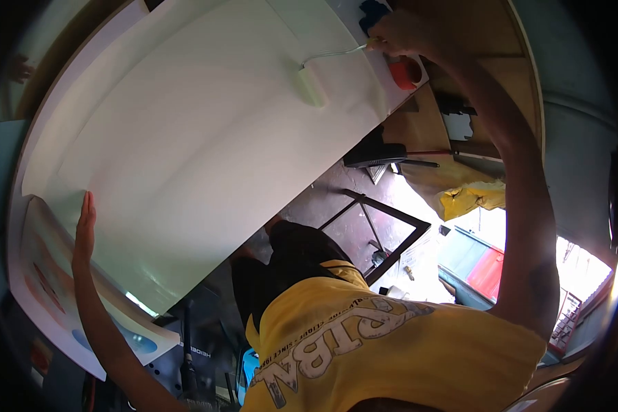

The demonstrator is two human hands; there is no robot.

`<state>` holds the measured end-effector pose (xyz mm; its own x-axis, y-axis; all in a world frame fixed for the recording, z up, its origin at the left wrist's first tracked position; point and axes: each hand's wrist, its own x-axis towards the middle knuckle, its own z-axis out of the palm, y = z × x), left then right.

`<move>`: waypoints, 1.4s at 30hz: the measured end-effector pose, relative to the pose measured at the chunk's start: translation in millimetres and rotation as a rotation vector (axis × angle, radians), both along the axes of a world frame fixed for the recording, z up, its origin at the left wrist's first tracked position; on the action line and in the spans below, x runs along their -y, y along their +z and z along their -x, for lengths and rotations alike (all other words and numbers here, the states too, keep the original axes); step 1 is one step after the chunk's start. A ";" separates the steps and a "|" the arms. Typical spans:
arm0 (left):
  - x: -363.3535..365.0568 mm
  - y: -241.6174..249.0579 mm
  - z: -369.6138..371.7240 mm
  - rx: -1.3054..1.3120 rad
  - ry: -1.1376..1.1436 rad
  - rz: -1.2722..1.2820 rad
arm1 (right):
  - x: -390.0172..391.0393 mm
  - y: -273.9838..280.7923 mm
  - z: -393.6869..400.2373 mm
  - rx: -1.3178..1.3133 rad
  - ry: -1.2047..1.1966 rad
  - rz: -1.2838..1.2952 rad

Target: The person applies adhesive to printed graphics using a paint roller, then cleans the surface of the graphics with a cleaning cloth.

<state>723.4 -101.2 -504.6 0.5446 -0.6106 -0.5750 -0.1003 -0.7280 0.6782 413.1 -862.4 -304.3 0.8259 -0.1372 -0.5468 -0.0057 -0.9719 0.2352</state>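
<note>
A large white sheet [185, 137] covers the table in front of me. My right hand [399, 34] is closed round the handle of a small paint roller [314, 86] at the far right of the sheet. The roller's pale sleeve lies against the white surface, joined to the handle by a thin wire arm. Just beyond that hand is a dark blue object [372, 15], and on the near side a red roll of tape [405, 73]. My left hand [85, 223] rests at the sheet's left side, fingers straight and together, holding nothing.
A curled sheet with a coloured print [44, 281] hangs at the left end of the table. On the floor below stand a dark metal frame [391, 250] and a black seat [374, 152]. Yellow cloth [470, 199] lies to the right, by wooden shelving [491, 82].
</note>
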 end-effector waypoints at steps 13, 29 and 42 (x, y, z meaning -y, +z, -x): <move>-1.5 1.7 0.8 -0.006 -0.024 -0.054 | -101.6 -42.6 130.2 0.495 -0.513 -0.216; -2.9 3.2 -4.4 -0.022 -0.059 -0.123 | -172.1 -133.2 157.1 0.682 -0.926 -0.277; -0.1 4.6 -6.5 -0.010 -0.106 -0.139 | -204.8 -122.6 257.3 0.606 -1.029 -0.316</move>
